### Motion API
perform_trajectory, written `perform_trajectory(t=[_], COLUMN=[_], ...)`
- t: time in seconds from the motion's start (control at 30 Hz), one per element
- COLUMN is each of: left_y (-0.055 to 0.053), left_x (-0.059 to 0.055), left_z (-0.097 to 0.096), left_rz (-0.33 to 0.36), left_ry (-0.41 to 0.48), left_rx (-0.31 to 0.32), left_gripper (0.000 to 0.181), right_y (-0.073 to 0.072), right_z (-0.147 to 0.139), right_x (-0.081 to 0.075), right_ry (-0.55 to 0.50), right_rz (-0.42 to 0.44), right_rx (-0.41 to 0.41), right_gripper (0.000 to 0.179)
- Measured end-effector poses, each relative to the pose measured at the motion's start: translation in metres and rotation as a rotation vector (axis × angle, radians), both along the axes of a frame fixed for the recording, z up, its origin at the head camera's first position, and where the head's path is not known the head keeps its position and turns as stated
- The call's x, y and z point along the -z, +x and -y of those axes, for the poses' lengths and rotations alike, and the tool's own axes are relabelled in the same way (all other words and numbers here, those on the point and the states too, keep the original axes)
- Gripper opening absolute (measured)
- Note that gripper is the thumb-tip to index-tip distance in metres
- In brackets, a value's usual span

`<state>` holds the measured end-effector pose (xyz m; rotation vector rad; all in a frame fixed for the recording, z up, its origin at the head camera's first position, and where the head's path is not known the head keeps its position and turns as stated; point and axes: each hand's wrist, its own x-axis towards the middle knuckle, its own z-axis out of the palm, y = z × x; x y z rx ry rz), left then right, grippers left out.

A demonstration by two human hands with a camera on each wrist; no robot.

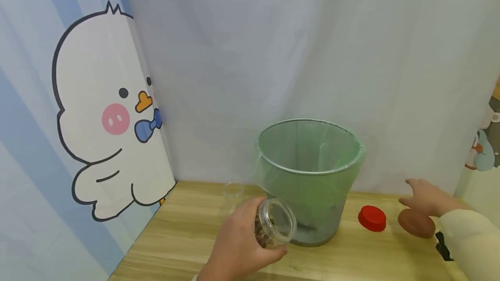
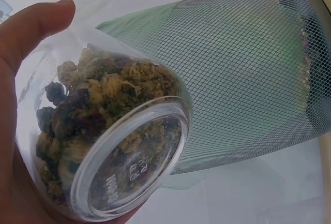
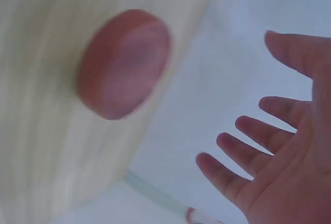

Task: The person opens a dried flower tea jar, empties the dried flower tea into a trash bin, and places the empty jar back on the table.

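My left hand [image 1: 237,243] grips a clear jar [image 2: 137,154] with dried flowers [image 2: 111,92] inside. The jar lies tilted, its uncovered mouth facing right, in front of the green-lined mesh bin [image 1: 306,198]. In the left wrist view the dried flowers rest against the jar's side and base. Over at the right, my right hand [image 1: 425,197] is above the table with fingers spread and nothing in them. Just below it is a reddish-brown round, disc-like object [image 3: 124,66], apart from the fingers in the right wrist view. A red lid [image 1: 372,218] sits between the bin and that disc.
Behind my left hand stands another clear container [image 1: 233,189], partly hidden. A small black object [image 1: 443,246] lies by the right sleeve [image 1: 470,235]. Small crumbs [image 1: 295,267] dot the wooden table [image 1: 164,246]. Light curtains [image 1: 218,77] hang behind the bin.
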<state>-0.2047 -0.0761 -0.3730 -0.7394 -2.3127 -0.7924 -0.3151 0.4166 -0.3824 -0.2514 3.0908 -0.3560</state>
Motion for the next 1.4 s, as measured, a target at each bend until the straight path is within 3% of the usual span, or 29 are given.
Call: perform_trajectory(t=[0.2,0.37,0.57,0.83,1.0,1.2,1.4], left_y=[0.0,-0.002,0.001,0.004,0.004,0.003,0.003], left_x=[0.002,0.001,0.004,0.006,0.005,0.006,0.007], left_z=[-0.001,-0.002,-0.002,-0.003,-0.004,-0.006,-0.011], left_rz=[-0.014,-0.022,0.0,0.001,0.022,0.029,-0.008], left_ry=[-0.014,-0.001,0.009,0.015,-0.004,-0.005,0.002], left_rx=[-0.005,0.007,0.014,0.017,0.001,0.008,0.044], left_gripper=[0.091,0.091,0.091,0.093,0.092,0.091,0.091], right_y=[0.005,0.006,0.0,-0.009,-0.012,-0.018,-0.02], right_z=[0.012,0.027,0.053,0.102,0.127,0.149,0.156], right_x=[-0.042,-0.08,-0.121,-0.165,-0.174,-0.166,-0.155], right_ry=[-0.047,-0.129,-0.259,-0.425,-0.369,-0.367,-0.428], right_rz=[-0.102,-0.107,-0.052,0.103,0.113,0.142,0.182], right_rx=[-0.033,-0.002,0.018,0.05,0.085,0.124,0.175], right_gripper=[0.069,0.069,0.076,0.089,0.085,0.074,0.043])
